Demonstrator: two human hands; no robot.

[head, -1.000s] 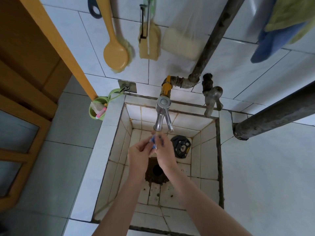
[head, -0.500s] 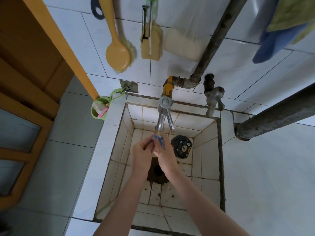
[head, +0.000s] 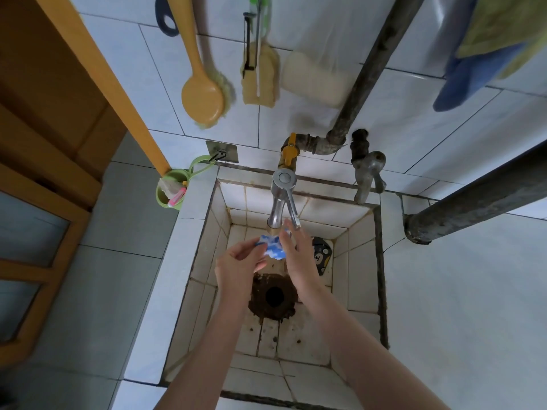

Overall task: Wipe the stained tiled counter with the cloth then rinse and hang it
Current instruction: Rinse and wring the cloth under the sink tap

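Rinsing looks to be the step in hand. You hold the cloth [head: 273, 247] bunched between both hands, right under the spout of the tap [head: 277, 208] and above the drain [head: 273, 295] of the tiled sink [head: 359, 270]. Your left hand [head: 238, 263] has its fingers curled and pinches the cloth's left edge, so the cloth lies just beyond those fingertips and to their right. Your right hand [head: 299, 255] lies against the cloth's other side with fingers almost straight and tips close to the tap lever; whether its thumb grips is hidden. The cloth's long axis runs across from hand to hand, so neither hand is nearer. For hanging, the wall hook [head: 220, 155] sits up and left of your left hand.
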